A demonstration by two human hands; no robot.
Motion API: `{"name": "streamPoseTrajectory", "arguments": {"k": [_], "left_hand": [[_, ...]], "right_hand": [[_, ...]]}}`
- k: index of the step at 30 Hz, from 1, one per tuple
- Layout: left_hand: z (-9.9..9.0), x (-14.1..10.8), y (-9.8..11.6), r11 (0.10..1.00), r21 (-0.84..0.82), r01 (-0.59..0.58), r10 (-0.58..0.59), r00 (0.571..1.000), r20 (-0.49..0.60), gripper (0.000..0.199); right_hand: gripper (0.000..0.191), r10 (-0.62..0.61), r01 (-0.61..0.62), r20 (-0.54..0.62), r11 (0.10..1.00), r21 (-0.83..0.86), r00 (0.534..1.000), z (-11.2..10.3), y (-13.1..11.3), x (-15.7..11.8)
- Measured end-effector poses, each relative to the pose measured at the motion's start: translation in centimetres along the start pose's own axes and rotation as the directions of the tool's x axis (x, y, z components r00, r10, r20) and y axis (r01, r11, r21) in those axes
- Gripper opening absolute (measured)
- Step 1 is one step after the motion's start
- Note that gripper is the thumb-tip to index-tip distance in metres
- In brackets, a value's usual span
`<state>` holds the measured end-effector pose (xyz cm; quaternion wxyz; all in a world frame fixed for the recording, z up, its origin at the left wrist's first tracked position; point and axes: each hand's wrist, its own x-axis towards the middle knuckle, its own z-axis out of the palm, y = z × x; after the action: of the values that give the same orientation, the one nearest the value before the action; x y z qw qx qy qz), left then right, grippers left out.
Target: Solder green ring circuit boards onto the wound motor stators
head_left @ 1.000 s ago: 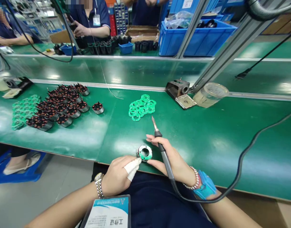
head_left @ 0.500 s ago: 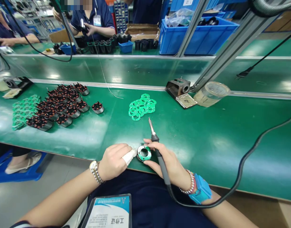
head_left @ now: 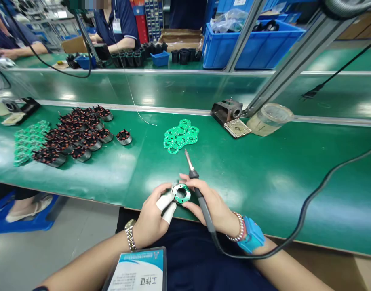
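Near the table's front edge, a round motor part [head_left: 182, 193] with a green ring board on top is held between both hands. My left hand [head_left: 153, 214], with white covers on its finger and thumb, grips the part's left side. My right hand [head_left: 211, 202] pinches its right side and also holds a soldering iron [head_left: 202, 202], whose tip points up and away. Beyond the tip lies a pile of green ring boards [head_left: 181, 136]. One wound stator [head_left: 124, 137] stands apart from a group of several others [head_left: 79, 135] on the left.
More green boards [head_left: 30, 141] lie far left. An iron stand [head_left: 228, 111] and a clear tub [head_left: 270, 119] are at the back right. The iron's cable [head_left: 306, 206] loops across the right. A person [head_left: 121, 28] sits across the bench.
My left hand has turned and opened its grip around the part's left side, showing the covered thumb. The part, right hand and iron have shifted slightly left. The person opposite has lowered their hands.
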<state>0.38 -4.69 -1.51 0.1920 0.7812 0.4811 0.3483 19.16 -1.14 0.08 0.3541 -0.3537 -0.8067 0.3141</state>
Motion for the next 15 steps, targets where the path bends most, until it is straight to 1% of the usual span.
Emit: {"name": "streamPoseTrajectory", "arguments": {"k": [2,4,6,7,9,11,13,15], "left_hand": [[-0.1,0.2,0.2,0.993,-0.088,0.074,-0.072,0.997,0.019,0.021],[-0.4,0.3,0.3,0.979,-0.157,0.133,-0.124,0.990,0.061,0.024],[-0.8,0.5,0.1,0.973,-0.180,0.145,-0.128,0.986,0.103,0.028],[-1.0,0.6,-0.1,0.977,-0.169,0.128,-0.109,0.987,0.116,0.030],[-1.5,0.9,-0.7,0.993,-0.115,0.040,-0.025,0.992,0.127,0.030],[-2.0,1.6,-1.3,0.994,-0.040,-0.099,0.104,0.986,0.129,0.025],[-2.5,2.3,-1.7,0.970,0.027,-0.241,0.235,0.963,0.134,0.019],[-2.9,2.9,-1.9,0.934,0.075,-0.349,0.336,0.931,0.145,0.018]], "right_hand": [[0.042,-0.005,0.005,0.011,1.000,0.012,1.000,-0.3,0.0,0.2],[0.046,0.001,-0.001,0.011,1.000,-0.005,1.000,-0.4,-0.2,0.2],[0.048,0.000,0.000,0.014,1.000,-0.021,1.000,-0.4,-0.4,0.1],[0.047,-0.002,0.003,0.020,1.000,-0.022,1.000,-0.3,-0.4,0.0],[0.044,-0.012,0.013,0.041,1.000,-0.011,0.999,-0.2,-0.3,-0.2],[0.043,-0.018,0.019,0.072,1.000,-0.002,0.997,-0.3,-0.1,-0.3],[0.043,-0.021,0.021,0.096,1.000,0.001,0.995,-0.5,0.1,-0.3],[0.043,-0.021,0.021,0.104,1.000,0.002,0.994,-0.7,0.1,-0.2]]}}
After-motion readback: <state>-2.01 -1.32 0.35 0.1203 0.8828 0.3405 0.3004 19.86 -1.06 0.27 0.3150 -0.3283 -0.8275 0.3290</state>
